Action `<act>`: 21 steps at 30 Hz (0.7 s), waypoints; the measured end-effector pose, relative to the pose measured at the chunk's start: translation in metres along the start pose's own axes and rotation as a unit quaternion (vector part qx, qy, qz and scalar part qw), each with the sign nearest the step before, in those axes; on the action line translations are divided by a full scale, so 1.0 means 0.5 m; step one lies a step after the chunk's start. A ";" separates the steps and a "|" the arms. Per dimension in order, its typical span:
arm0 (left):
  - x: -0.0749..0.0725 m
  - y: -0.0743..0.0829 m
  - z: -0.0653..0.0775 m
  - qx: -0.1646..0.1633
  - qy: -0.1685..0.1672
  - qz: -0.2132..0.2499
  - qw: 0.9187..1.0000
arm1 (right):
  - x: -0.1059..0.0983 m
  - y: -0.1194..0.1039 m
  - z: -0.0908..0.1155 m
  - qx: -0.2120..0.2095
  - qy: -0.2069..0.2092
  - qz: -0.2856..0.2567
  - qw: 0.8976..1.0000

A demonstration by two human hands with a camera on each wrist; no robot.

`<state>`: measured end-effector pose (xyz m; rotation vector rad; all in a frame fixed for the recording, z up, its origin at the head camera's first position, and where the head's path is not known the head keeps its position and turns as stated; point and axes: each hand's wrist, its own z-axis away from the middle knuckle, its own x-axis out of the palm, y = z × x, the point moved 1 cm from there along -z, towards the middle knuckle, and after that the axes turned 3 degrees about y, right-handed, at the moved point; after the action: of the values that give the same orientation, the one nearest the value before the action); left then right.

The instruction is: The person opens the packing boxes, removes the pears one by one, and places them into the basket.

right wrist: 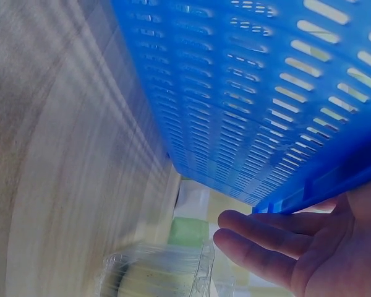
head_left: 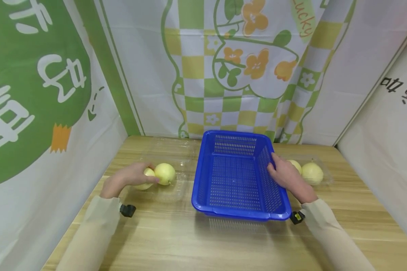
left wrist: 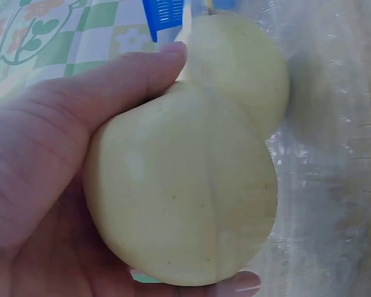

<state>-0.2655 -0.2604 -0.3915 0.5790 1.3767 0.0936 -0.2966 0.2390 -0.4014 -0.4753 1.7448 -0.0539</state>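
Note:
My left hand (head_left: 133, 176) grips a round, pale yellow pear (left wrist: 179, 185), thumb on one side and fingers curled round the other. A second pear (head_left: 165, 174), its stem showing, sits right against the held one. Both are over a clear plastic container (head_left: 179, 188) on the left. At the middle is a blue perforated basket (head_left: 235, 180), with nothing in it. My right hand (head_left: 286, 173) holds the basket's right rim, thumb on the inner side and fingers outside under the lip, as the right wrist view shows.
Beyond the right hand, two more pears (head_left: 312, 173) lie in another clear plastic container (head_left: 327, 171), partly hidden by that hand. The wooden table (head_left: 237, 248) ends at a printed cloth (head_left: 142, 75) behind, with cloth walls to both sides.

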 end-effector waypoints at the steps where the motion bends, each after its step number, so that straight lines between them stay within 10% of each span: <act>1: -0.003 0.001 0.000 0.000 0.001 0.001 1.000 | -0.001 0.000 0.000 -0.001 0.000 0.000 1.000; 21: -0.033 0.009 0.000 0.024 0.057 -0.016 0.998 | -0.003 -0.001 0.001 -0.001 -0.003 0.004 1.000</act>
<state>-0.2678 -0.2628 -0.3746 0.5980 1.5021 0.0695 -0.2957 0.2389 -0.4000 -0.4703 1.7404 -0.0447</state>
